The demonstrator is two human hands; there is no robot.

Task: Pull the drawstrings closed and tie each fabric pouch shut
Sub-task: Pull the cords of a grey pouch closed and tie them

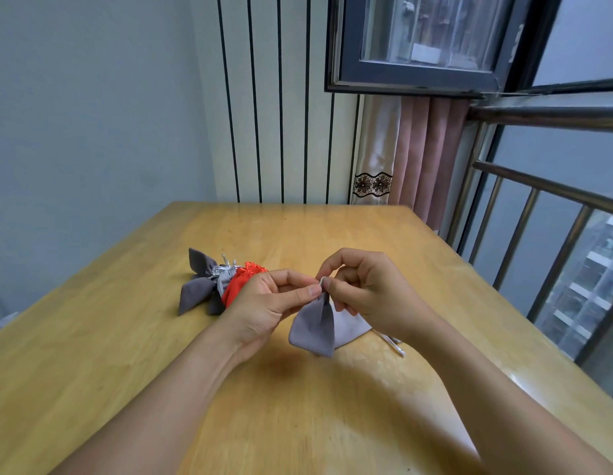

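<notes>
While the person is sitting at the wooden bench (332, 406), both hands are holding up a grey pouch (313, 329) by its top. The left hand (264, 305) is pinching the gathered top of the pouch between thumb and fingers. The right hand (363, 289) is pinching the same top from the other side, with its fingers curled. The pouch is hanging down from the hands, and its bottom end is close to the bench. A silver string (392, 344) is lying on the bench under the right wrist. More pouches are lying in a little pile to the left, just behind the left hand: dark grey pouches (197, 289) and a red pouch (240, 281). They are touching each other, and silver strings (224, 268) are sticking up from the pile.
</notes>
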